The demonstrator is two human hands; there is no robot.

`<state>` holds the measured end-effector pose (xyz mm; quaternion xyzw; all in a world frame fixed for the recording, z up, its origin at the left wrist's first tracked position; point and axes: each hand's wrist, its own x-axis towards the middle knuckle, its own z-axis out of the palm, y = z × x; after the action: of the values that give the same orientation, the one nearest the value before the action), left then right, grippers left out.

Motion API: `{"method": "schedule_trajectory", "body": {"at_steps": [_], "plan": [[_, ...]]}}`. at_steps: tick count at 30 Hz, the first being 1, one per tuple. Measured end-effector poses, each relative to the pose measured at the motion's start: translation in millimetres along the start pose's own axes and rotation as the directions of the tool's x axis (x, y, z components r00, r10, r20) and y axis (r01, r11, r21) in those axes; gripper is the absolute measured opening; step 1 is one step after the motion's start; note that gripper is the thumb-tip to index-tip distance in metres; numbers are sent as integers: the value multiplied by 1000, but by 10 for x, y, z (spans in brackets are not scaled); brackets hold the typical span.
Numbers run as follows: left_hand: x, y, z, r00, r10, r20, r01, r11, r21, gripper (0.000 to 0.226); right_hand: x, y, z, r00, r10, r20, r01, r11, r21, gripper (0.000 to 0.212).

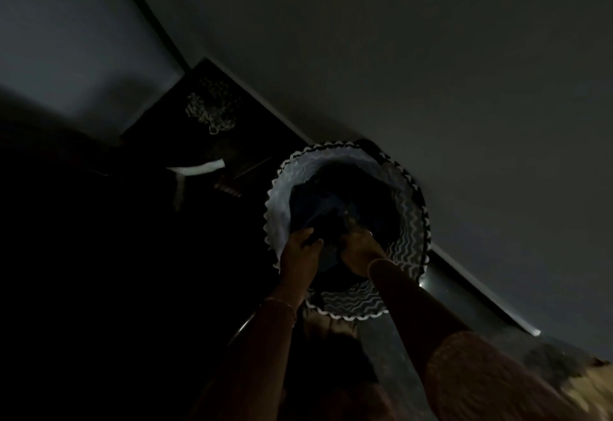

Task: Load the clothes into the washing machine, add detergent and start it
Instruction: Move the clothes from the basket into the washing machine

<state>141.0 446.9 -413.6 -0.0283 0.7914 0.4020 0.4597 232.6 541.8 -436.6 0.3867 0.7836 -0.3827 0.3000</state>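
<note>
A: Where's the load?
B: Clothes (pixel 331 201), a dark heap in the basket (pixel 282 195), directly under both hands. Left hand (pixel 302 250) and right hand (pixel 357 248) sit side by side, fingers dug into the cloth. Light is dim.
A: Handling?
B: Soft and limp, probably light, and it will sag and trail. Bunch it deep at mid-heap, not by an edge.

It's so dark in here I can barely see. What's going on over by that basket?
A person reaches with both hands into a round, zigzag-patterned laundry basket standing by the wall. The left hand and the right hand each hold the dark clothes heaped inside. The clothes are not yet out of the basket, and no washing machine can be made out in this view.
</note>
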Motion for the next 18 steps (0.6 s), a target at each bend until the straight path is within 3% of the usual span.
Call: {"method": "schedule_trajectory", "body": {"at_steps": [2, 6, 10, 13, 16, 17, 18], "plan": [[127, -62, 14, 1000, -27, 16, 28, 999, -20, 31, 169, 25, 68, 1000, 1, 16, 1, 996, -93, 35], [306, -135, 31, 999, -37, 19, 38, 998, -54, 31, 409, 40, 160, 999, -10, 43, 20, 971, -237, 42], [320, -207, 11, 999, -30, 40, 32, 997, -72, 32, 527, 84, 201, 993, -18, 119, 41, 980, -197, 52], [251, -233, -28, 997, -59, 48, 62, 997, -56, 35, 526, 70, 234, 998, -52, 44, 54, 997, -51, 49], [212, -210, -17, 996, -79, 34, 82, 991, -110, 33, 458, 2, 232, 981, 87, -175, -40, 966, 254, 34], [193, -169, 3, 996, -87, 24, 89, 984, -151, 29, 417, -19, 235, 960, 150, -236, -35, 901, 432, 29], [163, -126, 9, 996, -89, 19, 91, 977, -192, 25, 364, -47, 229, 941, 231, -249, -20, 770, 638, 24]]}}
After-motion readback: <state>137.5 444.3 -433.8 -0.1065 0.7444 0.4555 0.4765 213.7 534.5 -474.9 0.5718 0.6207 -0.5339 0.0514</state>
